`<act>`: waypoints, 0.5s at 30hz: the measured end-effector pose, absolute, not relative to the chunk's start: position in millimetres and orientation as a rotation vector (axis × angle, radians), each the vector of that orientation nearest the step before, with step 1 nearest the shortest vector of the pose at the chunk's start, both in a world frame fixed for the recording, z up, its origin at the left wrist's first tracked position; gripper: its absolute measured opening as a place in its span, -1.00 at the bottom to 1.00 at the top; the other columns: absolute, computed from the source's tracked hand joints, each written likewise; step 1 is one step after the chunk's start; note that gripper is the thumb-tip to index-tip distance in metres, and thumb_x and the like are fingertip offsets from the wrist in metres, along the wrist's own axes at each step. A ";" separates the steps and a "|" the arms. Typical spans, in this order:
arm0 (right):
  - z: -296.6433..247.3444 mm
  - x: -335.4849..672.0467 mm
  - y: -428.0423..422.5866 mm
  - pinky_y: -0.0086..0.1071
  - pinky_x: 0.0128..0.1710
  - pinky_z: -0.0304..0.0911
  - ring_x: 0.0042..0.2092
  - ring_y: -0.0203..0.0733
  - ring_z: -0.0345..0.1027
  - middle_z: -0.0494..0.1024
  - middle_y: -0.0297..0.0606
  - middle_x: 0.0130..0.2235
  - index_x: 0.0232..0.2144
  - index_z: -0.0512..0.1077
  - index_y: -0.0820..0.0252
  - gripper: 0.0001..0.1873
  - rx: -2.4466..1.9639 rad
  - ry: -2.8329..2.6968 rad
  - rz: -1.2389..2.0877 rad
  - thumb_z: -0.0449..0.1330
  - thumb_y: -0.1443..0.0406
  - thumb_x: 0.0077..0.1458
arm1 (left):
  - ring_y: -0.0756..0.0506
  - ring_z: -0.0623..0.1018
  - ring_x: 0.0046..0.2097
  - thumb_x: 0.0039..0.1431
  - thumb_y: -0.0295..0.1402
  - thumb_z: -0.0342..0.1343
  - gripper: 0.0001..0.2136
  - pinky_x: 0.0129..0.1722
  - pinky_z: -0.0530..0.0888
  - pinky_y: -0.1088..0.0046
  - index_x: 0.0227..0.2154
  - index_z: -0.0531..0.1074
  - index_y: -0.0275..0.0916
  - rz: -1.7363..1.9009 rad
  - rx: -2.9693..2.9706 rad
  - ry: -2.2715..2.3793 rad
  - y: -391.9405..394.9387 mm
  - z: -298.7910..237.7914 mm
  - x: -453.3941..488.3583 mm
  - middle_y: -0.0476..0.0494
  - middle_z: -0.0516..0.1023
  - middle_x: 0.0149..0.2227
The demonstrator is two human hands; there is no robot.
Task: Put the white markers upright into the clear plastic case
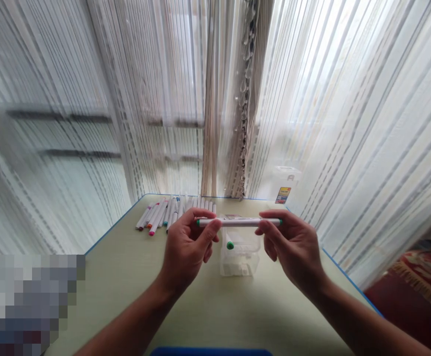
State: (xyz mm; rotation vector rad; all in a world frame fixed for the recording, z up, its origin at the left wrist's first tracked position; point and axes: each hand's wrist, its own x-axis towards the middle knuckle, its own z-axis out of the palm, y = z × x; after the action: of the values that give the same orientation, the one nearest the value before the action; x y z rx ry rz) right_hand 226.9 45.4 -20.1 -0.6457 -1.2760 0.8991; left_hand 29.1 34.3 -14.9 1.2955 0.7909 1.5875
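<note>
A white marker pen (pixel 239 222) with green ends lies level between my hands, above the table. My left hand (pixel 193 242) pinches its left end between thumb and fingers. At the other end, the thumb and fingers of my right hand (pixel 293 244) are closed on it too. Below and behind the marker stands a clear plastic box (pixel 239 264) on the table. Another marker's green end (pixel 230 245) shows at this box; the rest of that marker is hard to make out.
Several white markers with coloured ends (pixel 159 217) lie at the table's back left. A clear container with a label (pixel 282 195) stands at the back right. Blue edging borders the pale green table (pixel 126 277). Striped string curtains (pixel 163 99) hang behind it.
</note>
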 end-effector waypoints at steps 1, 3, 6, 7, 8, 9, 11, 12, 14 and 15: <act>-20.2 227.1 45.3 -0.58 -0.79 0.05 -0.72 -0.46 0.19 0.60 -0.30 -0.51 -0.26 0.57 0.21 -0.80 -0.650 -1.273 0.900 0.43 0.24 0.08 | 0.12 0.30 -0.69 0.14 -0.22 0.35 -0.72 -0.76 0.25 0.64 -0.26 0.43 -0.29 1.581 1.301 0.794 33.9 -14.6 29.0 0.05 0.49 -0.58; -20.9 227.8 45.5 -0.58 -0.78 0.08 -0.72 -0.44 0.22 0.61 -0.30 -0.51 -0.27 0.57 0.21 -0.78 -0.653 -1.272 0.908 0.45 0.24 0.06 | 0.12 0.30 -0.70 0.14 -0.23 0.35 -0.72 -0.76 0.25 0.65 -0.26 0.43 -0.29 1.577 1.311 0.796 33.5 -14.3 28.8 0.05 0.50 -0.57; -21.9 229.0 46.4 -0.58 -0.77 0.11 -0.71 -0.43 0.27 0.63 -0.27 -0.48 -0.27 0.57 0.21 -0.79 -0.656 -1.262 0.945 0.44 0.23 0.08 | 0.13 0.31 -0.69 0.16 -0.25 0.33 -0.73 -0.76 0.28 0.64 -0.22 0.44 -0.30 1.597 1.321 0.790 33.3 -15.0 28.9 0.02 0.54 -0.51; -21.9 229.2 46.7 -0.58 -0.77 0.13 -0.71 -0.43 0.29 0.65 -0.25 -0.46 -0.27 0.57 0.21 -0.79 -0.654 -1.253 0.962 0.43 0.22 0.09 | 0.13 0.32 -0.69 0.17 -0.25 0.32 -0.73 -0.75 0.29 0.63 -0.19 0.44 -0.30 1.605 1.323 0.788 33.3 -15.5 28.9 0.01 0.55 -0.48; -21.6 229.2 46.9 -0.57 -0.76 0.16 -0.70 -0.42 0.31 0.66 -0.24 -0.44 -0.27 0.57 0.21 -0.79 -0.655 -1.242 0.984 0.43 0.21 0.10 | 0.13 0.32 -0.68 0.18 -0.25 0.31 -0.73 -0.75 0.30 0.62 -0.17 0.44 -0.30 1.611 1.325 0.786 33.2 -15.9 29.0 -0.01 0.56 -0.45; -20.9 229.1 47.0 -0.56 -0.76 0.19 -0.69 -0.40 0.34 0.66 -0.23 -0.42 -0.27 0.57 0.21 -0.79 -0.655 -1.227 1.005 0.42 0.20 0.11 | 0.13 0.32 -0.68 0.19 -0.26 0.30 -0.73 -0.75 0.30 0.61 -0.15 0.44 -0.30 1.615 1.326 0.785 33.2 -16.4 29.0 -0.02 0.56 -0.43; -18.9 228.7 46.6 -0.53 -0.75 0.25 -0.67 -0.35 0.40 0.67 -0.22 -0.39 -0.27 0.58 0.21 -0.78 -0.651 -1.194 1.046 0.40 0.18 0.12 | 0.13 0.33 -0.67 0.21 -0.27 0.28 -0.73 -0.74 0.32 0.60 -0.13 0.45 -0.31 1.616 1.320 0.774 33.1 -17.1 28.8 -0.04 0.56 -0.40; -17.7 228.4 46.2 -0.52 -0.75 0.27 -0.66 -0.32 0.42 0.67 -0.21 -0.39 -0.28 0.58 0.22 -0.77 -0.647 -1.179 1.065 0.39 0.17 0.13 | 0.12 0.34 -0.66 0.23 -0.27 0.26 -0.74 -0.73 0.33 0.59 -0.11 0.45 -0.32 1.613 1.314 0.758 33.2 -17.4 28.6 -0.05 0.57 -0.40; -15.2 228.0 45.4 -0.50 -0.74 0.30 -0.65 -0.28 0.45 0.67 -0.19 -0.41 -0.29 0.58 0.24 -0.76 -0.631 -1.153 1.099 0.38 0.16 0.14 | 0.11 0.35 -0.65 0.26 -0.28 0.22 -0.75 -0.72 0.34 0.58 -0.10 0.46 -0.33 1.607 1.299 0.706 33.5 -17.9 27.9 -0.08 0.58 -0.39; -14.1 228.0 45.1 -0.50 -0.74 0.30 -0.65 -0.27 0.45 0.68 -0.17 -0.41 -0.29 0.58 0.25 -0.75 -0.620 -1.142 1.115 0.37 0.16 0.14 | 0.11 0.35 -0.65 0.28 -0.28 0.19 -0.75 -0.71 0.34 0.57 -0.09 0.47 -0.34 1.603 1.290 0.678 33.8 -18.2 27.4 -0.09 0.59 -0.39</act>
State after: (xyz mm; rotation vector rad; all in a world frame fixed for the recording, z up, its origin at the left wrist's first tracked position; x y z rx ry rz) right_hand 228.0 45.1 -14.1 -0.6205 -1.1423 1.1146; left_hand 27.4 33.8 -18.2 1.2897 0.6782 1.6034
